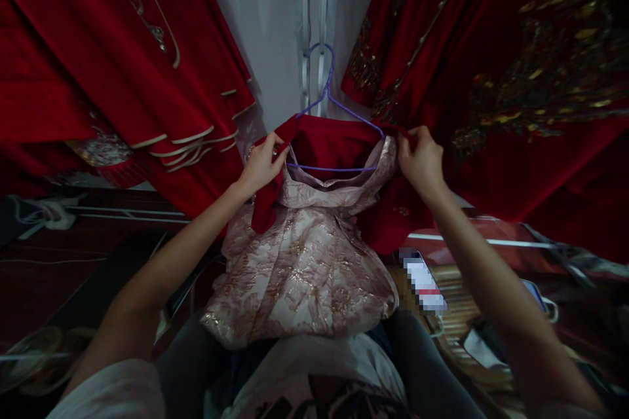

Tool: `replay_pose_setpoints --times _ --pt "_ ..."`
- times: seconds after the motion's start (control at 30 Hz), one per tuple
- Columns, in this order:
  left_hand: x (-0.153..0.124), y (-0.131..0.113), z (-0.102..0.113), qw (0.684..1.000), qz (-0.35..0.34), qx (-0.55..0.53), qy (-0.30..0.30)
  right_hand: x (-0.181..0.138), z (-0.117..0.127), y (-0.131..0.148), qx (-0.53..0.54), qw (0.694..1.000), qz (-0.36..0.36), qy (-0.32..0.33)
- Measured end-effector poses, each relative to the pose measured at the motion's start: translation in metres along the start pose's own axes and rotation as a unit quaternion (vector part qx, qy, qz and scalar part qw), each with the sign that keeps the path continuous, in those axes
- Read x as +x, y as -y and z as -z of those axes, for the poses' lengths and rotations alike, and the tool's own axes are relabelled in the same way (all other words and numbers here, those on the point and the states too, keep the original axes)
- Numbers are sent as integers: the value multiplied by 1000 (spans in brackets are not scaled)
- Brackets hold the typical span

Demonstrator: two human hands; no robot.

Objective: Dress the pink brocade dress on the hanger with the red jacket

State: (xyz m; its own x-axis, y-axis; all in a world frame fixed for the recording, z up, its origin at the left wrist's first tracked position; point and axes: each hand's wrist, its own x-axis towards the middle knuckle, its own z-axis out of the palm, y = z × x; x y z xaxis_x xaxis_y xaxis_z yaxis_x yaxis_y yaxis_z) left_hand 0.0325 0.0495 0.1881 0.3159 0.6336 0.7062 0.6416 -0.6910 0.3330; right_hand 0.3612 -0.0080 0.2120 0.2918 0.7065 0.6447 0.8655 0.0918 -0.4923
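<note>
A red garment with a pale pink and gold brocade lining [304, 268] hangs on a purple wire hanger [327, 95] in front of me. My left hand [263, 160] pinches the garment's left shoulder, fingers closed on the red cloth. At the right shoulder, my right hand [420, 157] grips the fabric where it meets the hanger's arm. The brocade part drapes down toward my lap.
Red embroidered garments hang at the left [122, 65] and the right [515, 78], with a pale wall [275, 26] between them. A phone [422, 281] lies on a woven surface at the lower right. A dark wooden bench [73, 255] sits to the left.
</note>
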Motion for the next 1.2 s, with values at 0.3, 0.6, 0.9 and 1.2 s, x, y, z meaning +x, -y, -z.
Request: replay_pose_setpoints --times 0.3,0.6,0.9,1.2 --pt "1 -42 -61 973 64 -222 0 -31 -87 99 308 937 84 139" --pt "-45 -61 -55 967 72 -245 6 -43 -102 75 419 899 -23 123" --pt "-32 -63 -49 966 112 -225 -60 -60 -76 71 585 761 -108 258" --pt "-32 -59 -51 921 206 -324 -73 -63 -82 60 548 804 -18 229"
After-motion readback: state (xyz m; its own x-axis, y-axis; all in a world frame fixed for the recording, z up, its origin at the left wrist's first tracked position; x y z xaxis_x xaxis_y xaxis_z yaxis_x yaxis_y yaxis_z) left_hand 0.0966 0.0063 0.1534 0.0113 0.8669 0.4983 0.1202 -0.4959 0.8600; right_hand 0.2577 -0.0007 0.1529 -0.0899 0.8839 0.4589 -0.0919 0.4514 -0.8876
